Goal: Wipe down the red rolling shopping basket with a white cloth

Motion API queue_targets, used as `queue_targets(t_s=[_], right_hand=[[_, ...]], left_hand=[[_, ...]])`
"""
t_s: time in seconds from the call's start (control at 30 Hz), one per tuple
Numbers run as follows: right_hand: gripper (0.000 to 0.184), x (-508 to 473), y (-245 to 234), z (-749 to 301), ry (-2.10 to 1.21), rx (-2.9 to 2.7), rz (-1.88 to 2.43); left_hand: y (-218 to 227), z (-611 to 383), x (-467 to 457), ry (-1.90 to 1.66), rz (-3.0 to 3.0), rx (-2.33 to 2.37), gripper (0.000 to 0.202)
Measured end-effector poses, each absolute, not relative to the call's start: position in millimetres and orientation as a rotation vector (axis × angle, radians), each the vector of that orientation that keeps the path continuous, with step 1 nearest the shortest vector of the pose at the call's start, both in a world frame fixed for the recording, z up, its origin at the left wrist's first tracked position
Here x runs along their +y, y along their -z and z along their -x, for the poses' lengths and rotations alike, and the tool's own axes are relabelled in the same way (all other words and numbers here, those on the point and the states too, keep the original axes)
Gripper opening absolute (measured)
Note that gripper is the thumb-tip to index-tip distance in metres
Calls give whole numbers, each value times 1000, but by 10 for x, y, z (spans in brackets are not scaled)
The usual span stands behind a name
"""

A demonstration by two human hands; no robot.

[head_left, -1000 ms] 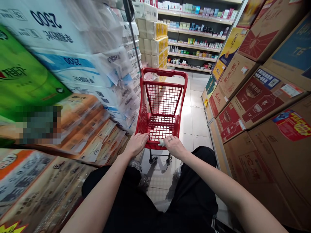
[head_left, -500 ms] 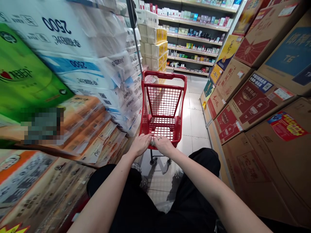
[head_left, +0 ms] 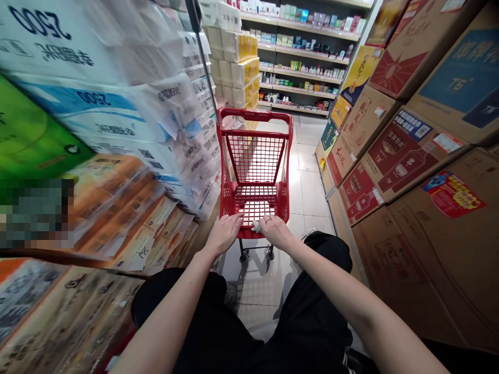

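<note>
A small red shopping cart (head_left: pixel 255 197) with grid-like plastic sides stands in front of me, and no goods show in it. My left hand (head_left: pixel 226 232) is closed over the left part of the cart's near rim. On the right part of that rim rests my right hand (head_left: pixel 276 230), a ring on one finger. A crumpled pale cloth or tissue (head_left: pixel 256 226) pokes out from under its fingers against the rim. The undersides of both hands are hidden.
Tissue packs (head_left: pixel 132 119) are stacked high along the left. Cardboard cartons (head_left: pixel 421 156) line the right side. Shelves (head_left: pixel 300 52) with small boxes and bottles stand at the aisle's far end. A thin dark pole (head_left: pixel 206 67) rises beside the cart's left.
My right hand has slid rightward along the rim, away from my left hand, and more of the pale cloth or tissue shows. The view has shifted, and my right foot has come forward.
</note>
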State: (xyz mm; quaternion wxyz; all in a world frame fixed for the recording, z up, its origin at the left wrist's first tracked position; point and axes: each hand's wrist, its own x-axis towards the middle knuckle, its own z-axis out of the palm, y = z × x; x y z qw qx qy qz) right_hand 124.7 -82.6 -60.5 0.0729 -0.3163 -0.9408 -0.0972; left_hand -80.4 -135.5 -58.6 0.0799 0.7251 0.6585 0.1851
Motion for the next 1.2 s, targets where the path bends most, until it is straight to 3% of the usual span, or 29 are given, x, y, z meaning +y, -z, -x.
queue_targets(t_s=[0.37, 0.67, 0.9, 1.07, 1.2], right_hand=[[22, -899, 541, -819, 115, -2863, 756], [16, -904, 612, -1105, 213, -2856, 648], [36, -900, 649, -909, 238, -2830, 757], [15, -928, 622, -1025, 291, -2776, 728], [16, -819, 536, -1356, 351, -2770, 491]], left_hand=[[503, 1069, -1463, -470, -2226, 1945, 49], [530, 1307, -1569, -548, -2442, 1859, 39], [457, 1254, -1544, -493, -2518, 1974, 35], [346, 1350, -1565, -420, -2548, 2006, 34], [356, 1445, -1584, -426, -2526, 2050, 37]])
